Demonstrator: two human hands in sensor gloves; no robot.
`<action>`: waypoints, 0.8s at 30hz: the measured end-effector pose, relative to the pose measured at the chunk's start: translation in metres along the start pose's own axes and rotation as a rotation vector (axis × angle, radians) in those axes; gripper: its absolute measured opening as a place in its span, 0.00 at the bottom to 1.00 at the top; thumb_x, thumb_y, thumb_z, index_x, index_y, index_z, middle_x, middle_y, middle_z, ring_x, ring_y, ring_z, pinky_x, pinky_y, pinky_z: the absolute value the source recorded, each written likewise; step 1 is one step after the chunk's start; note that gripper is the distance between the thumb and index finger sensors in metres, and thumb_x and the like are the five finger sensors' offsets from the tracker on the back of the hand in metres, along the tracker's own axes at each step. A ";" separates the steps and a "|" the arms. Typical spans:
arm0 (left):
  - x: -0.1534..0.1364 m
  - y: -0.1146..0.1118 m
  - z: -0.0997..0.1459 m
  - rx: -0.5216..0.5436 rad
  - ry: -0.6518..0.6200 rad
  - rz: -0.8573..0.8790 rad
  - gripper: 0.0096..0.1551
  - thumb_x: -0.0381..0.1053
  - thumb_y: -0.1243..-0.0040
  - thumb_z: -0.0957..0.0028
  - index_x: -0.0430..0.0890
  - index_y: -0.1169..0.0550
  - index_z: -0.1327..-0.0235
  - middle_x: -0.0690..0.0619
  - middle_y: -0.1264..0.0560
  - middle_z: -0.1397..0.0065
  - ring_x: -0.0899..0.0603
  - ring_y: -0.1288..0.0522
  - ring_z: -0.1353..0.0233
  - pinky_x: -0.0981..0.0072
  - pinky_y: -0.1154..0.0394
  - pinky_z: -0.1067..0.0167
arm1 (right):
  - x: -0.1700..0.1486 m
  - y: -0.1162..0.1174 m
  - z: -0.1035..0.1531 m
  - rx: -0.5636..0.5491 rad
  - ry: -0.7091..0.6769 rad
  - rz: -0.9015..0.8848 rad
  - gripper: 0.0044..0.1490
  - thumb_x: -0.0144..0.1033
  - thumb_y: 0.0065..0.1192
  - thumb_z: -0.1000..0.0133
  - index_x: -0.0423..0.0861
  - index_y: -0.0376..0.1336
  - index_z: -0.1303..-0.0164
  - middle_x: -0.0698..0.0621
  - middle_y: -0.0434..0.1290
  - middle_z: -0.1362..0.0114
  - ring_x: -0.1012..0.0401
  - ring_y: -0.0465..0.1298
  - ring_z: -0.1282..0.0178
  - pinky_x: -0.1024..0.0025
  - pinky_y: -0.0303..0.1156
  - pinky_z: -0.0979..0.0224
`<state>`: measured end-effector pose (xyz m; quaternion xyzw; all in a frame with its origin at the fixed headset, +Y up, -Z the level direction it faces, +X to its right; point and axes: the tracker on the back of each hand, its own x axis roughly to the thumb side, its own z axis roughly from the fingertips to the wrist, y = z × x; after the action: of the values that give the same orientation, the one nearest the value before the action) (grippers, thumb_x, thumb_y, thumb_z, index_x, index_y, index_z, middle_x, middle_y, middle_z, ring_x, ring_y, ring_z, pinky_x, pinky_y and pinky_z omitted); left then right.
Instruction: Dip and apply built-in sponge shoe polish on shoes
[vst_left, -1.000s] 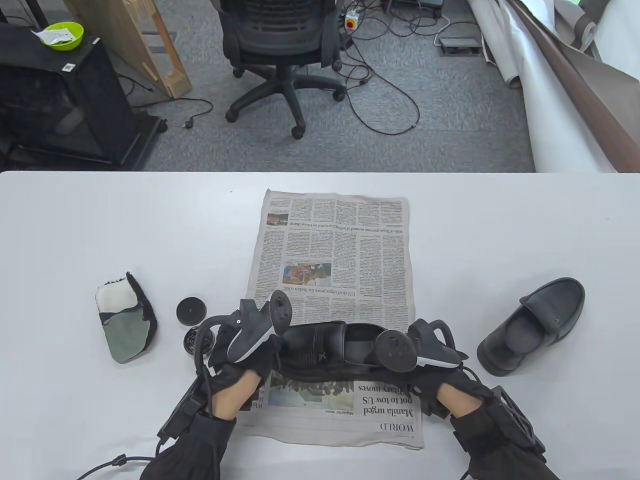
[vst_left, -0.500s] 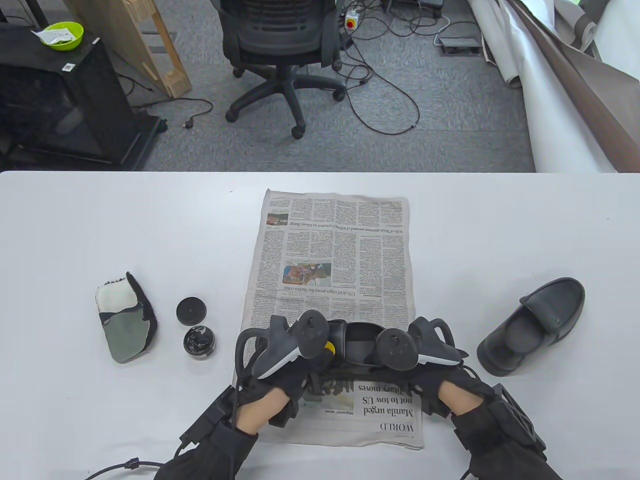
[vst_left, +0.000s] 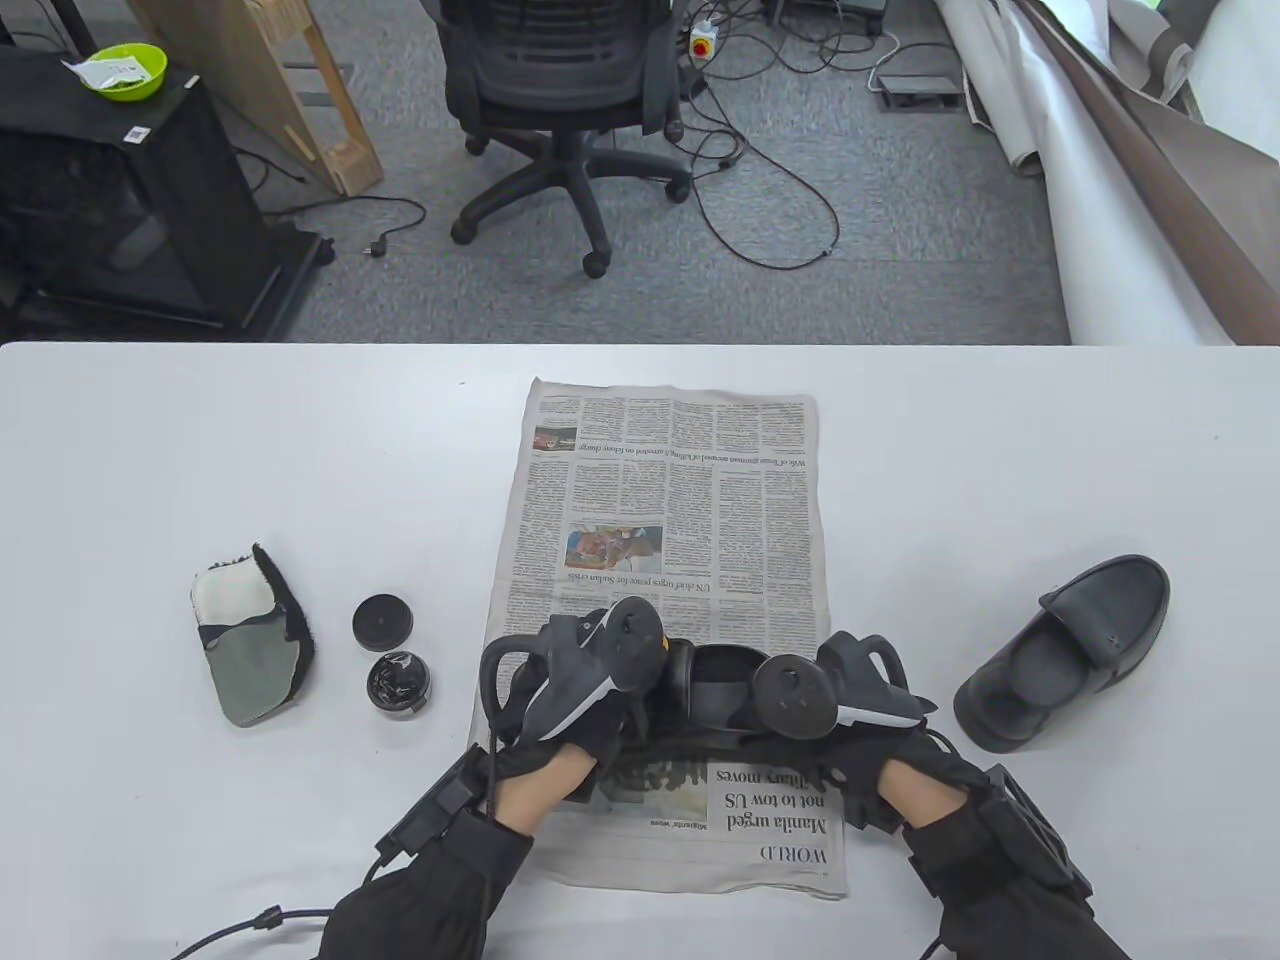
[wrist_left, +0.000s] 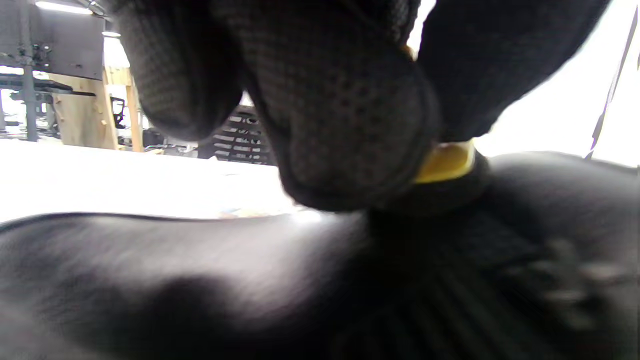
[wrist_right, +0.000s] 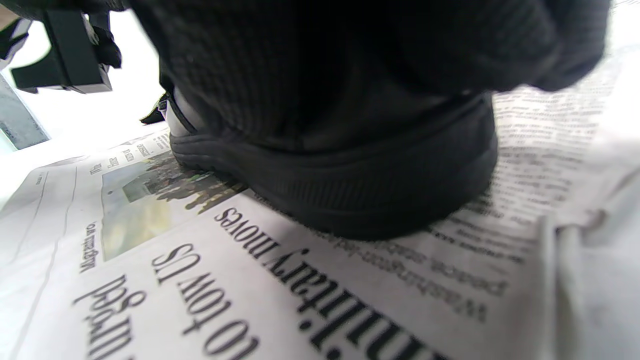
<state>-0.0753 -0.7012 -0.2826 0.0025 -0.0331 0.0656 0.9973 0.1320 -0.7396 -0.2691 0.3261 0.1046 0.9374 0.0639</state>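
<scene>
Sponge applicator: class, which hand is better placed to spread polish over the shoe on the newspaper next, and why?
Left. The left hand pinches the yellow sponge applicator against the shoe upper, while the right hand grips the heel end, steadying it on the newspaper.

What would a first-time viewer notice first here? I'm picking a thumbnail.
Both gloved hands meet at the near end of the newspaper: the right hand steadies a black shoe while the left hand presses a yellow-rimmed sponge applicator against its upper. A second shoe sits alone to the right, and an open polish tin with its lid to the left.
</scene>
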 end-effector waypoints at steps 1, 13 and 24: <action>-0.003 -0.002 -0.002 -0.007 0.014 0.004 0.27 0.62 0.24 0.58 0.50 0.18 0.49 0.51 0.11 0.55 0.60 0.10 0.69 0.60 0.14 0.50 | 0.000 0.000 0.000 0.000 0.000 0.000 0.24 0.50 0.73 0.59 0.61 0.76 0.52 0.56 0.75 0.44 0.56 0.78 0.67 0.54 0.77 0.43; -0.046 0.007 -0.005 -0.100 0.180 -0.139 0.27 0.61 0.22 0.58 0.47 0.17 0.51 0.49 0.11 0.57 0.60 0.10 0.72 0.59 0.14 0.52 | 0.001 0.001 0.002 -0.017 0.012 0.016 0.24 0.50 0.73 0.58 0.60 0.76 0.51 0.56 0.75 0.43 0.56 0.78 0.67 0.54 0.77 0.43; -0.042 0.018 0.008 -0.256 0.139 -0.142 0.27 0.61 0.21 0.59 0.48 0.16 0.51 0.49 0.10 0.57 0.60 0.10 0.72 0.60 0.14 0.53 | 0.002 0.001 0.002 -0.021 0.022 0.019 0.24 0.50 0.72 0.58 0.60 0.76 0.51 0.56 0.75 0.43 0.56 0.78 0.67 0.54 0.77 0.43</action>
<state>-0.1196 -0.6893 -0.2778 -0.1268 0.0280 -0.0100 0.9915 0.1319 -0.7398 -0.2658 0.3158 0.0927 0.9425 0.0573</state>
